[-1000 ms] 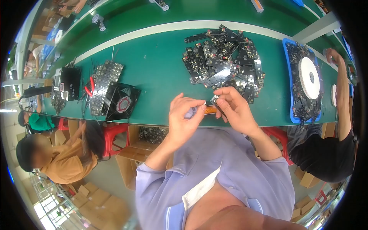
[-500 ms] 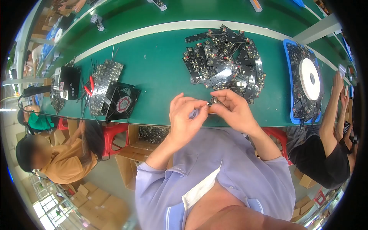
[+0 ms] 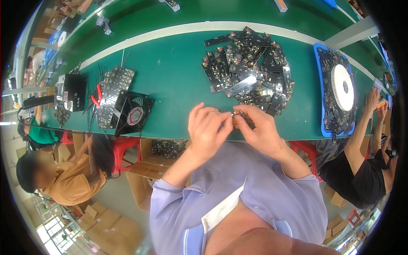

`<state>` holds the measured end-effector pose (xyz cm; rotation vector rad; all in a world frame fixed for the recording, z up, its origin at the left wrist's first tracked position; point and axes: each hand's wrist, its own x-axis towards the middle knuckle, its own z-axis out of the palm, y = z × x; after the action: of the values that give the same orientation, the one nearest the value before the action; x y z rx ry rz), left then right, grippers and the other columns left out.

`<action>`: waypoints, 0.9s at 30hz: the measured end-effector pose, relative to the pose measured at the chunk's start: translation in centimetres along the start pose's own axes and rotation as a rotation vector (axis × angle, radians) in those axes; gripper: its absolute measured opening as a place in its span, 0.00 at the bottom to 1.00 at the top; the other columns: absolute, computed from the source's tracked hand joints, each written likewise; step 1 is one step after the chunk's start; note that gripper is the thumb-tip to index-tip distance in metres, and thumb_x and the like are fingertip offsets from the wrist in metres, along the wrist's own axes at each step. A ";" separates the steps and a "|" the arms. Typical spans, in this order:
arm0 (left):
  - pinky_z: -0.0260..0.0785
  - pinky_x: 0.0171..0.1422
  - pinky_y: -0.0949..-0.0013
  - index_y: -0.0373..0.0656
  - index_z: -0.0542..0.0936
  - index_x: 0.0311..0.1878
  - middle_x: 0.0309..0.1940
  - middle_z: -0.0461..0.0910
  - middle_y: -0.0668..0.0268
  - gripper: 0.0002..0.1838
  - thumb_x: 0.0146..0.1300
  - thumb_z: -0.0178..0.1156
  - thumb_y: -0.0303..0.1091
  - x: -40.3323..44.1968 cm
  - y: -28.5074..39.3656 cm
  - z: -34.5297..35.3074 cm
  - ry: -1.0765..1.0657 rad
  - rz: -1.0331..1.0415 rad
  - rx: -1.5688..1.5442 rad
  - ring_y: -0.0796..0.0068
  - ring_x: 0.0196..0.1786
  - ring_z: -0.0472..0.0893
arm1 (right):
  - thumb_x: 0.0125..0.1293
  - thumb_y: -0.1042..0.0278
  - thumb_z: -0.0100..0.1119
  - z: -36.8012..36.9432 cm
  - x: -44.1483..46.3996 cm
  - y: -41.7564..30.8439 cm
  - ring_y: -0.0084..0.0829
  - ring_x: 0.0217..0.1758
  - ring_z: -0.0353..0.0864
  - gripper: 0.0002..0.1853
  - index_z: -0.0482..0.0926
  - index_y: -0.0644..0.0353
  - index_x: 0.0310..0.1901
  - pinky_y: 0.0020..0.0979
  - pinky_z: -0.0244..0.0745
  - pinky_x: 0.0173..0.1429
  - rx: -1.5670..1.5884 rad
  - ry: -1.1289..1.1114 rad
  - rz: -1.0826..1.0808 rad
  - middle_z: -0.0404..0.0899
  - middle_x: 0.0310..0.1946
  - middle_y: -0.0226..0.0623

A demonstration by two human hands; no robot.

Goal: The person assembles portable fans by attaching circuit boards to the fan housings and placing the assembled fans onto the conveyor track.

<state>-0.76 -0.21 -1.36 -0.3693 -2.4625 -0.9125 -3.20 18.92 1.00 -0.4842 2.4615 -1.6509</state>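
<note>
From the near side of the green table (image 3: 178, 85), both forearms (image 3: 178, 171) angle inward; over its edge, left hand (image 3: 208, 128) and right hand (image 3: 261, 129) pinch, fingertips (image 3: 226, 115) (thumbs too) almost meeting.

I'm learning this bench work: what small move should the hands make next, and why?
I'd likely steady the small dark board in the right hand and gently adjust its end with the left hand, since that hand's fingertips meet beside that end; what they pinch is too small to tell.
</note>
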 end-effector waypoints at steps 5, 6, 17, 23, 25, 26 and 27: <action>0.74 0.69 0.49 0.45 0.89 0.40 0.33 0.87 0.70 0.09 0.57 0.77 0.26 0.2 0.1 0.1 0.018 0.028 0.023 0.65 0.44 0.86 | 0.75 0.76 0.66 0.2 -0.2 -0.5 0.46 0.46 0.93 0.14 0.82 0.66 0.59 0.40 0.87 0.46 -0.003 0.002 0.036 0.89 0.48 0.52; 0.74 0.69 0.49 0.45 0.90 0.39 0.33 0.87 0.69 0.08 0.57 0.77 0.25 0.3 0.2 0.0 0.018 0.028 0.023 0.64 0.44 0.86 | 0.75 0.76 0.66 0.1 -0.2 -0.7 0.46 0.46 0.93 0.13 0.82 0.66 0.59 0.40 0.87 0.46 -0.014 -0.010 0.032 0.89 0.47 0.52; 0.75 0.70 0.48 0.44 0.88 0.44 0.35 0.87 0.68 0.11 0.58 0.76 0.25 0.2 -0.1 0.3 0.024 0.107 0.096 0.63 0.45 0.86 | 0.74 0.78 0.67 0.4 -0.1 -0.4 0.48 0.46 0.93 0.13 0.82 0.67 0.57 0.41 0.88 0.47 -0.056 0.034 -0.037 0.88 0.47 0.50; 0.73 0.73 0.45 0.44 0.86 0.47 0.35 0.85 0.68 0.11 0.61 0.74 0.29 -0.1 -0.5 0.7 0.026 0.180 0.172 0.63 0.44 0.86 | 0.73 0.79 0.67 0.5 -0.1 -0.3 0.47 0.44 0.92 0.14 0.82 0.66 0.57 0.41 0.87 0.46 -0.066 0.057 -0.068 0.88 0.47 0.49; 0.73 0.74 0.45 0.44 0.86 0.47 0.35 0.84 0.68 0.11 0.61 0.74 0.29 -0.1 -0.5 0.7 0.020 0.192 0.192 0.63 0.44 0.85 | 0.72 0.79 0.68 0.6 -0.1 0.0 0.47 0.43 0.91 0.14 0.82 0.66 0.58 0.41 0.86 0.45 -0.089 0.069 -0.109 0.87 0.46 0.49; 0.72 0.74 0.46 0.44 0.86 0.46 0.35 0.85 0.68 0.11 0.61 0.74 0.28 0.0 -0.5 0.7 0.013 0.191 0.193 0.64 0.44 0.86 | 0.72 0.79 0.68 0.6 -0.1 0.1 0.47 0.43 0.91 0.14 0.82 0.66 0.58 0.41 0.86 0.44 -0.091 0.071 -0.126 0.87 0.45 0.48; 0.72 0.74 0.47 0.44 0.86 0.46 0.35 0.86 0.68 0.10 0.62 0.74 0.27 0.1 -0.3 0.5 0.006 0.190 0.193 0.64 0.44 0.86 | 0.72 0.80 0.68 0.7 -0.1 0.2 0.47 0.42 0.90 0.15 0.82 0.65 0.58 0.42 0.86 0.44 -0.093 0.074 -0.142 0.87 0.45 0.48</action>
<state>-1.17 -0.10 -1.83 -0.5207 -2.4341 -0.5915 -2.91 18.41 0.57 -0.6347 2.6222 -1.6384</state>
